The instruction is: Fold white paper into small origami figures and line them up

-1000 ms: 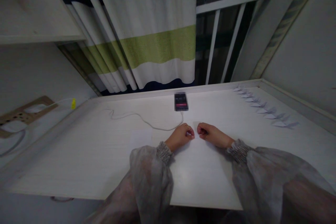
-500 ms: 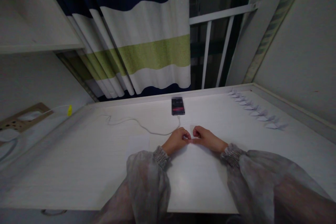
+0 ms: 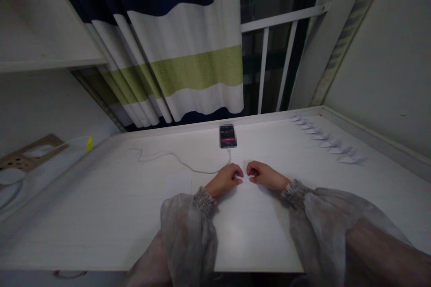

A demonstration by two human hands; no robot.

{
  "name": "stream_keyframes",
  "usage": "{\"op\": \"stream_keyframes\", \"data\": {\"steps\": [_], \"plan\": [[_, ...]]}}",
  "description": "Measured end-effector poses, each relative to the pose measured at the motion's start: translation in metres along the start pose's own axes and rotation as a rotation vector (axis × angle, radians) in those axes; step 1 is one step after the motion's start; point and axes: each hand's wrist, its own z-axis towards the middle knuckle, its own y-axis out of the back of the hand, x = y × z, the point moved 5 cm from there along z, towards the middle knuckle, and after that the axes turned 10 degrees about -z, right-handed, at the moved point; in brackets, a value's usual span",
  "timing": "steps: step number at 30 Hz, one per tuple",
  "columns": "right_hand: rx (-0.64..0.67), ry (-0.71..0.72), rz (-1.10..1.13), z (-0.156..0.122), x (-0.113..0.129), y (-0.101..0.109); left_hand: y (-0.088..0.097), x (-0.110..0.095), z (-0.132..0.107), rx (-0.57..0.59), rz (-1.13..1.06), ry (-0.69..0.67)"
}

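Between my hands, just above the white desktop, is a small piece of folded white paper (image 3: 246, 180); its shape is hard to make out against the desk. My left hand (image 3: 227, 177) is closed in a pinch at the paper's left side. From the right, my right hand (image 3: 266, 176) pinches its other side, fingers curled in. A narrow gap separates the two sets of fingertips. Along the right of the desk stands a row of several folded white paper cranes (image 3: 350, 159). Flat white paper (image 3: 178, 182) lies left of my left hand.
A phone (image 3: 228, 136) lies beyond my hands, with a white cable (image 3: 175, 156) trailing left from it. A power strip (image 3: 30, 154) sits at the far left. Behind the desk (image 3: 101, 215) hang a striped curtain (image 3: 198, 67) and white window bars (image 3: 286, 19).
My fingertips have moved slightly apart, from thumbs meeting to a small gap with white paper showing between. The view has shifted a little.
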Motion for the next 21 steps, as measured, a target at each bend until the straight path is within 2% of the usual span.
{"op": "stream_keyframes", "data": {"steps": [6, 9, 13, 16, 21], "plan": [[0.058, 0.008, 0.068, -0.001, -0.004, 0.005, 0.002, -0.002, -0.004, 0.012, -0.026, -0.04], [0.067, 0.061, 0.138, -0.007, -0.006, 0.008, 0.001, -0.003, -0.006, -0.009, -0.027, -0.087], [-0.053, 0.173, 0.133, -0.016, -0.005, 0.013, 0.0, -0.006, -0.01, -0.001, -0.034, -0.165], [-0.103, 0.187, 0.049, -0.021, -0.001, 0.012, 0.0, -0.009, -0.013, -0.022, -0.007, -0.207], [-0.17, 0.169, -0.148, -0.026, 0.009, 0.01, -0.007, -0.024, -0.021, -0.053, 0.224, -0.392]]}}
